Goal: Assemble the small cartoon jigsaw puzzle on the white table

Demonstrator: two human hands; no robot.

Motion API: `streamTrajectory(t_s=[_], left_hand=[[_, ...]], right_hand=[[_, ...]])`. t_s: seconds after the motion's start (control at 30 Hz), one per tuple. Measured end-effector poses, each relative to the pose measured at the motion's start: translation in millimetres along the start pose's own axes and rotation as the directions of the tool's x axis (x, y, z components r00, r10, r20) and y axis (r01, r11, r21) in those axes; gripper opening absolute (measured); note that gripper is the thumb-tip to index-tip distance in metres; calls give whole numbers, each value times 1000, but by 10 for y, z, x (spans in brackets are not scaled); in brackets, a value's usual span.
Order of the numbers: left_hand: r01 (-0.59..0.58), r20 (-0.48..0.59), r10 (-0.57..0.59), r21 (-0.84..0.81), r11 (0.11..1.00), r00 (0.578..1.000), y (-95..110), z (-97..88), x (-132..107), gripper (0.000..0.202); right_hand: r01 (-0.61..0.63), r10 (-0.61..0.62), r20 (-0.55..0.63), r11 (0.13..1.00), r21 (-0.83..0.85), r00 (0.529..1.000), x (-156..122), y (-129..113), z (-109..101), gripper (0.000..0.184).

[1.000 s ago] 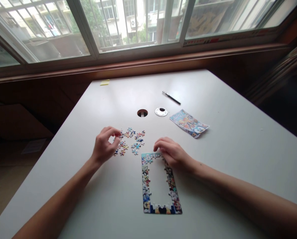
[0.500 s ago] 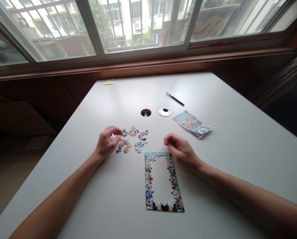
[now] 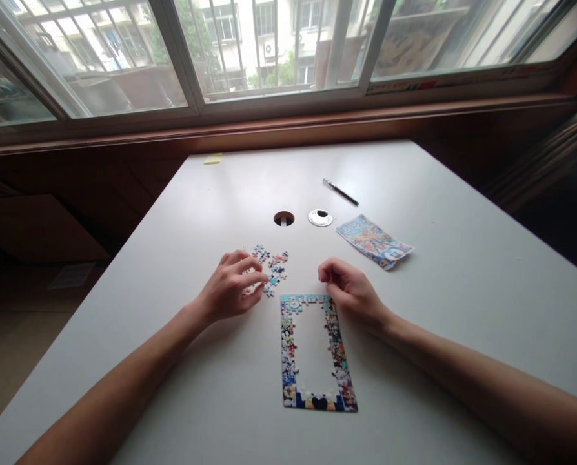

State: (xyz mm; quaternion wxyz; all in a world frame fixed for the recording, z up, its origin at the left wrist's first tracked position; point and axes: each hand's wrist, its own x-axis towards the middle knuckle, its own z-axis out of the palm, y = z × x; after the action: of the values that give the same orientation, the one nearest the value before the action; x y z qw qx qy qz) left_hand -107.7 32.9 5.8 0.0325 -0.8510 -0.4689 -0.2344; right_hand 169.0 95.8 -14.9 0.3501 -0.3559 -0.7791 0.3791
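Note:
A partly built puzzle frame point(image 3: 317, 352) lies on the white table point(image 3: 463, 278), its colourful border joined and its middle bare. Several loose puzzle pieces point(image 3: 273, 265) are scattered just left of the frame's top. My left hand point(image 3: 233, 290) rests over those pieces, fingers curled and pinched on a piece at its fingertips. My right hand point(image 3: 349, 287) sits at the frame's top right corner with its fingers curled together; what they hold, if anything, is hidden.
A colourful puzzle bag point(image 3: 373, 240) lies at the right, a black pen point(image 3: 340, 192) behind it. A cable hole point(image 3: 283, 218) and its round cap point(image 3: 320, 217) sit mid-table. A yellow note point(image 3: 212, 159) lies at the far edge below the window.
My left hand has moved right, from the left edge of the loose pieces to over them. My right hand lifted off the frame's top edge and curled at the corner.

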Motion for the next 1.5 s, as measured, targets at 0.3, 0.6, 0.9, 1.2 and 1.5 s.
streamTrajectory(t_s=[0.3,0.6,0.9,1.2,1.5], left_hand=[[193,-82,-187,86,977,979,89,67,17,13],[410,68,-416,-377,831,907,129,9,86,11],[534,464,-458,-845,28,758,422,-32,157,34],[469,406,-415,-881,57,814,787,112,38,19],[460,390,-388,-882,103,835,813,127,44,16]], right_hand=[[-30,30,-13,1000,-8,999,3,-8,5,22],[-12,11,-13,1000,-19,1000,4,-9,10,21],[165,-161,66,984,-66,985,3,-108,6,20],[530,-502,239,845,-65,831,-61,-182,35,17],[534,-514,206,843,-56,833,-59,-148,50,17]])
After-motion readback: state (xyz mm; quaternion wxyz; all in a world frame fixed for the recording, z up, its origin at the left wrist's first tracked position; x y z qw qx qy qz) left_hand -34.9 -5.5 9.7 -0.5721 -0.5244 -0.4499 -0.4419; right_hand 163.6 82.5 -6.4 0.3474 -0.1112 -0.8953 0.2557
